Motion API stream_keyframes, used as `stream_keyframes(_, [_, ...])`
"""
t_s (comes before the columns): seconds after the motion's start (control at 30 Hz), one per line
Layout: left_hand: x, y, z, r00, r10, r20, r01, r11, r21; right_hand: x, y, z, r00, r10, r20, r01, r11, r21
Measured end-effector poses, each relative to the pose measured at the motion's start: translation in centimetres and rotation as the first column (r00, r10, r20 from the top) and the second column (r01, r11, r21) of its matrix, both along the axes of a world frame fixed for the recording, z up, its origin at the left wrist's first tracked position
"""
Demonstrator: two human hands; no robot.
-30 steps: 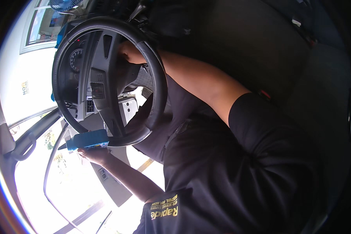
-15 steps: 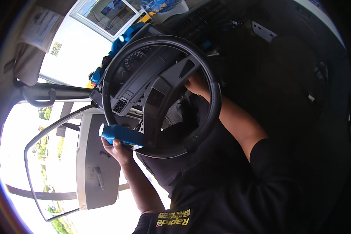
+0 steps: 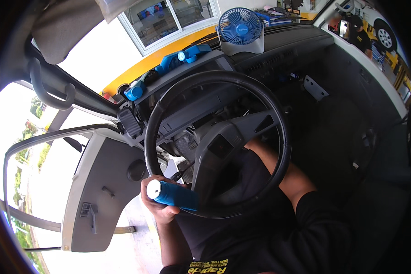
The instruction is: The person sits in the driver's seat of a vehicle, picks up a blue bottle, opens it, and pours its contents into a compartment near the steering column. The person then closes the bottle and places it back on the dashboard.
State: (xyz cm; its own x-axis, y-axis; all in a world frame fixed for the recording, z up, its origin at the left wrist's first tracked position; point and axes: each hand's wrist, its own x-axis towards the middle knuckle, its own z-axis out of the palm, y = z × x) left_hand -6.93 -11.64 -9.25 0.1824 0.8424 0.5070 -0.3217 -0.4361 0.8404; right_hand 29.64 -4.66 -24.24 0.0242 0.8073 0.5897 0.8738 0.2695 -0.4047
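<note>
A blue cylinder (image 3: 180,196) with a pale round end lies in my left hand (image 3: 162,213), its kind unclear. The fingers wrap round it and the thumb presses its lower side, beside the lower left rim of the black steering wheel (image 3: 284,150). The cylinder's far end reaches in over the wheel rim. My right hand (image 3: 250,145) is behind the wheel's right spoke; the spoke hides its fingers and anything in them. The right forearm passes behind the rim. A dark stalk (image 3: 177,175) pokes out just beyond my left hand.
Blue tools (image 3: 169,63) lie along the dashboard top behind the instrument hood. A blue fan (image 3: 240,28) stands farther right. At left the vehicle door (image 3: 106,192) hangs open. A metal bracket (image 3: 315,87) sits at right. Outside, a person (image 3: 360,36) is near a raised car (image 3: 382,27).
The view has swung up, bringing in the fan, more dashboard and the person outside. My left hand still grips the blue cylinder, whose pale end now faces me more. My right hand stays behind the wheel.
</note>
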Motion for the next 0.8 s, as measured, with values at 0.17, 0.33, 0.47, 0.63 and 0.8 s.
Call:
stream_keyframes(0.17, [-0.5,0.7,-0.2,0.995,-0.091,0.047,0.090,0.995,0.030,0.1,-0.2,0.9,1.000,-0.008,0.001,0.008,0.999,-0.049])
stream_keyframes(0.33, [-1.0,1.0,-0.4,0.993,-0.116,0.000,0.116,0.988,0.105,0.0,-0.8,1.4,1.000,-0.009,0.004,0.010,0.997,-0.076])
stream_keyframes(0.47, [-1.1,0.7,-0.7,0.993,-0.110,0.045,0.107,0.992,0.064,0.0,-1.1,1.6,1.000,-0.006,0.000,0.006,0.996,-0.091])
stream_keyframes(0.63, [-1.1,0.9,-0.6,0.989,-0.140,0.055,0.134,0.986,0.101,0.2,-1.5,1.8,1.000,-0.006,-0.005,0.005,0.995,-0.097])
stream_keyframes(0.8, [-1.1,0.7,-0.5,0.990,-0.128,0.053,0.125,0.990,0.058,0.3,-1.6,1.9,1.000,-0.010,-0.007,0.010,0.995,-0.101])
